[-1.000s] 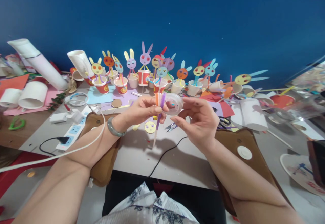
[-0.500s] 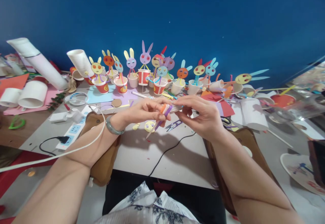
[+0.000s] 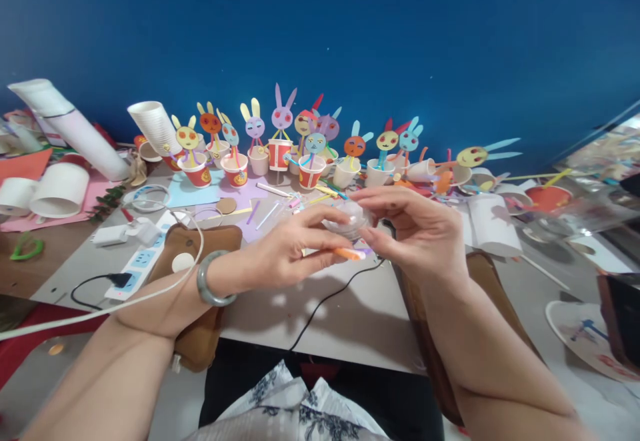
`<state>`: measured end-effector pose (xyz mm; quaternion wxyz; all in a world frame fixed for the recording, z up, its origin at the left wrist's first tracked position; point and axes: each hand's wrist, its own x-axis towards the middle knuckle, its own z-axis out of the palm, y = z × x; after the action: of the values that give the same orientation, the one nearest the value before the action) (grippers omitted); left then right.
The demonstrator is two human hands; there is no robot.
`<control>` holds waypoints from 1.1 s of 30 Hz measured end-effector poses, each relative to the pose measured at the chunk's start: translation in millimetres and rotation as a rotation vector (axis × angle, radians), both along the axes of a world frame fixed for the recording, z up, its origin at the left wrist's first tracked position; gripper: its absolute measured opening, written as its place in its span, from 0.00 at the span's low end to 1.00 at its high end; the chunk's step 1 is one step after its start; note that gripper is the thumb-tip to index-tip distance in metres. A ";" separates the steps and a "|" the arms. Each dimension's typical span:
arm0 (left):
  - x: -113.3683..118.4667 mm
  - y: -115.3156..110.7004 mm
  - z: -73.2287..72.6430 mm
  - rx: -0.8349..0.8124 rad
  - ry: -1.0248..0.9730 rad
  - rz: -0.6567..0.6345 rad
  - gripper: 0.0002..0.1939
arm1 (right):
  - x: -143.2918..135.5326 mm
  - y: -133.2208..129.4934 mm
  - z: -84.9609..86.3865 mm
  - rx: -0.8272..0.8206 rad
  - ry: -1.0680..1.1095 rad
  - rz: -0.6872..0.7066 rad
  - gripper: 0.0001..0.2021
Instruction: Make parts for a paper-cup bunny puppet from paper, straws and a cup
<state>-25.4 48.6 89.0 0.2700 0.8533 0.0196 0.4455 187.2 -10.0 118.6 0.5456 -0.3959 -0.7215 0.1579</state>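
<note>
Above the middle of the table, my left hand and my right hand meet around a clear plastic roll, perhaps tape. Fingers of both hands press on its sides. Between the fingers of my left hand, below the roll, are orange, white and purple strips. My right thumb lies along the right side of the roll. Its far side is partly hidden by my right fingers. Beyond my hands stand paper rabbits in cups, among them a purple rabbit.
A white power strip with cables lies at the left, beside a brown cushion. A black cable crosses the table. Paper cup stacks stand at the back left. A paper plate is at the right.
The clear roll has come up between both hands and my left fingers have spread around it. The coloured strips have turned from steep to nearly level. The view has shifted slightly.
</note>
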 end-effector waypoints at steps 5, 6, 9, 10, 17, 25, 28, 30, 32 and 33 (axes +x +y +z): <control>-5.4 -17.4 4.7 0.151 0.102 0.069 0.10 | -0.2 -7.0 4.0 0.023 -0.010 0.042 0.08; -5.9 -19.1 5.2 0.168 0.103 0.075 0.10 | 0.7 -7.6 4.5 0.016 -0.009 0.061 0.08; -6.4 -21.7 7.1 0.180 0.097 0.072 0.09 | 3.3 -8.2 5.6 -0.007 -0.004 0.079 0.06; -6.5 -21.9 8.1 0.173 0.097 0.066 0.09 | 3.9 -7.9 5.8 -0.011 0.001 0.070 0.04; -7.2 -21.1 13.0 0.185 0.081 0.071 0.09 | 5.9 -0.4 4.8 0.001 0.009 0.154 0.06; -5.8 -21.6 6.3 0.172 0.106 0.099 0.10 | 9.1 5.4 -0.7 -0.052 0.003 0.170 0.11; -6.1 -21.5 5.5 0.177 0.121 0.097 0.10 | 10.8 7.0 -2.2 -0.079 0.036 0.199 0.10; -6.3 -21.1 5.0 0.173 0.129 0.098 0.10 | 11.4 8.1 -3.0 -0.093 0.058 0.219 0.10; -6.4 -20.6 4.2 0.161 0.138 0.102 0.10 | 11.7 9.0 -3.6 -0.102 0.061 0.222 0.10; -6.3 -20.4 3.7 0.153 0.140 0.104 0.10 | 11.7 9.4 -3.8 -0.106 0.058 0.218 0.10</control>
<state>-31.7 28.2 92.7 0.1787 0.8984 0.0486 0.3983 198.9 -0.6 114.8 0.5243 -0.3388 -0.7347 0.2657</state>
